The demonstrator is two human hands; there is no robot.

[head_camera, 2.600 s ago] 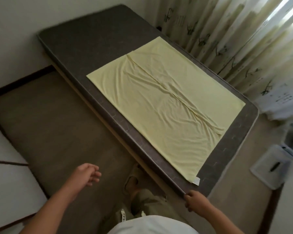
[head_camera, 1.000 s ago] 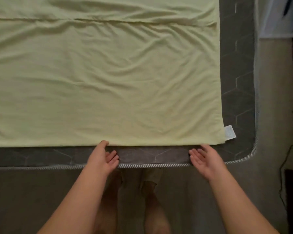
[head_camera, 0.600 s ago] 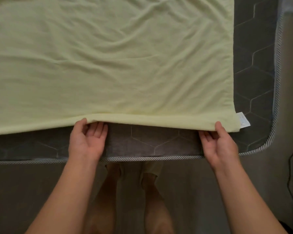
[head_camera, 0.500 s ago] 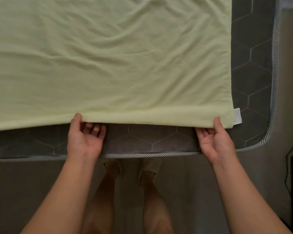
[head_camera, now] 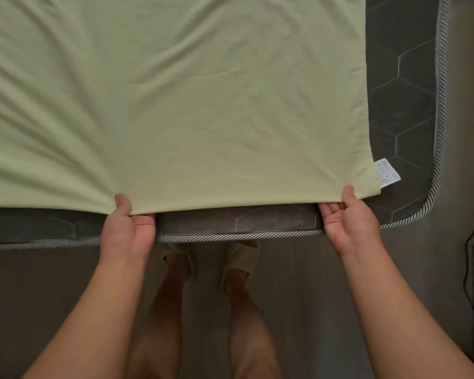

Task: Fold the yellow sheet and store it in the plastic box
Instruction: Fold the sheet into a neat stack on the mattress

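my left hand point(head_camera: 127, 231) and right hand point(head_camera: 349, 222) pinch the yellow sheet point(head_camera: 175, 99) edge, thumbs on top, fold just starting, boxing still ahead.

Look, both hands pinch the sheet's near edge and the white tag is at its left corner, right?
Not quite. The head view shows the tag at the right corner of the sheet, beside the right hand. The left hand and the right hand do both pinch the near edge.
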